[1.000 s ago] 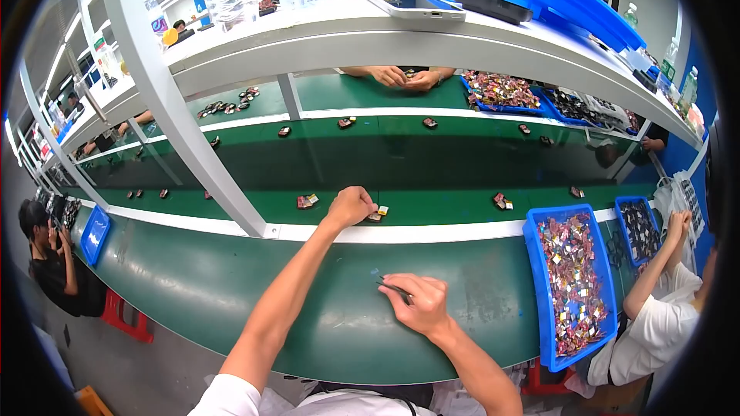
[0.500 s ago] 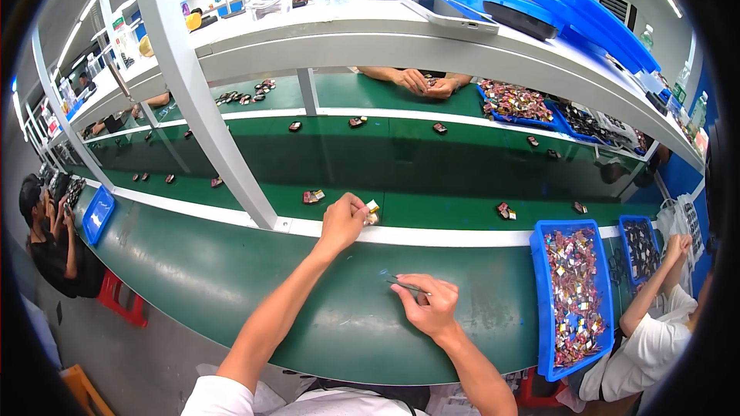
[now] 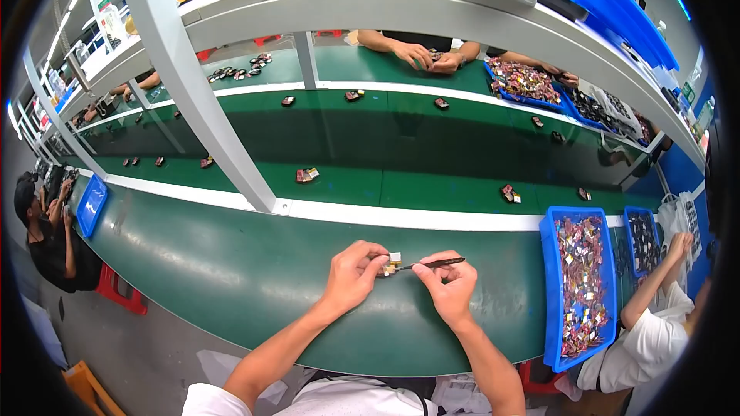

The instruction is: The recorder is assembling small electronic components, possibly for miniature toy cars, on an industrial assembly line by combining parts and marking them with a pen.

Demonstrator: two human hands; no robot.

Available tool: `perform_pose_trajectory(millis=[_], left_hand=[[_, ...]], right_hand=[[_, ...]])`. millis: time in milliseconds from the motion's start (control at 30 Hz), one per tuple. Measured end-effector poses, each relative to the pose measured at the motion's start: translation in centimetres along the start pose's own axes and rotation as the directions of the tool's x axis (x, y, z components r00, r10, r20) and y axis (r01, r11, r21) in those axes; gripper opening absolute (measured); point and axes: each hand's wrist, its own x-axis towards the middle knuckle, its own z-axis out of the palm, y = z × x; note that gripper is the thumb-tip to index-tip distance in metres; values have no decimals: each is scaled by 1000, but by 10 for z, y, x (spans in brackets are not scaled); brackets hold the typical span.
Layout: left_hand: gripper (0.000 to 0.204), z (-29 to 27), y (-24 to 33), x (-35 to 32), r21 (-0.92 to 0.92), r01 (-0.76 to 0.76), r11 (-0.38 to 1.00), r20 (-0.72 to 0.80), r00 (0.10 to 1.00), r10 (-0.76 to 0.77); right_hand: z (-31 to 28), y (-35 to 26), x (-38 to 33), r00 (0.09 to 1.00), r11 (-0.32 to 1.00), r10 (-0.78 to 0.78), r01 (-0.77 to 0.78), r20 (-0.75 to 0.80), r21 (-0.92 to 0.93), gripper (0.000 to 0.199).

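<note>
Over the middle of the green worktop (image 3: 231,285), my left hand (image 3: 351,273) pinches a small electronic part (image 3: 395,258) that shows a white square and a yellowish piece. Its lower portion is partly covered by my fingers. My right hand (image 3: 451,289) is closed around a pair of dark tweezers (image 3: 447,263). The tweezers' tips point left and reach the part at my left fingertips; whether they grip it is too small to tell.
At right stands a blue tray (image 3: 550,285) full of small pink and white parts, with a smaller blue tray (image 3: 654,262) of dark parts beyond. Similar parts (image 3: 307,175) lie spaced along the green belt (image 3: 416,194). A white post (image 3: 181,85) rises left. Co-workers sit on both sides and opposite.
My left hand has come back from the belt's edge toward me with the part. My right hand has turned and brought the tweezers up to it. The view has shifted slightly.
</note>
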Motion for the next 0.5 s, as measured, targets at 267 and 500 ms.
perform_pose_trajectory(millis=[267,500], left_hand=[[12,12,-2,-1,110,-144,983,-55,987,151],[15,14,4,0,258,-182,949,-40,979,198]], right_hand=[[-1,5,-1,999,993,-13,18,43,-116,12],[-5,13,0,999,981,-18,27,46,-192,14]])
